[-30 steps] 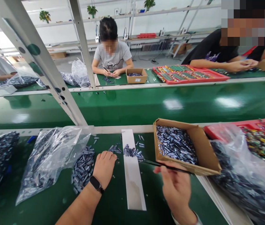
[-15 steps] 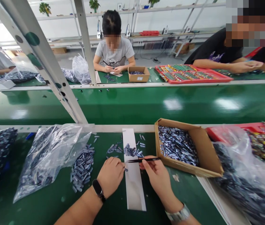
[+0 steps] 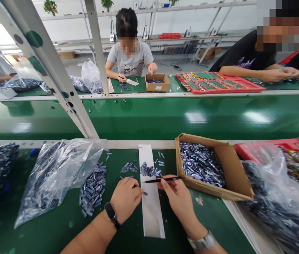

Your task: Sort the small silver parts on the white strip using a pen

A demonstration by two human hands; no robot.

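Observation:
Pinched between the thumb and fingertips of my left hand (image 3: 126,196) is one small dark glossy tube-shaped part (image 3: 145,193), over a white paper strip (image 3: 153,218). My right hand (image 3: 177,199) grips black tweezers (image 3: 169,179), whose tips point left across the strip, just above that part and apart from it. A little heap of the same parts (image 3: 149,170) lies on the strip beyond the tweezers. More loose parts (image 3: 129,167) lie on the green mat left of the strip, and a few sit to its right.
Left of my hands are a larger pile of parts (image 3: 93,190) and clear plastic bags (image 3: 56,180). A cardboard box (image 3: 236,173) of parts stands at right, beside another bag (image 3: 279,197) and a red tray (image 3: 297,141). Co-workers sit across the green belt (image 3: 151,118).
The part in my left fingertips has shifted slightly down and right, and the tweezer tips sit apart from it. Across the belt, a co-worker's hand has moved over a small box.

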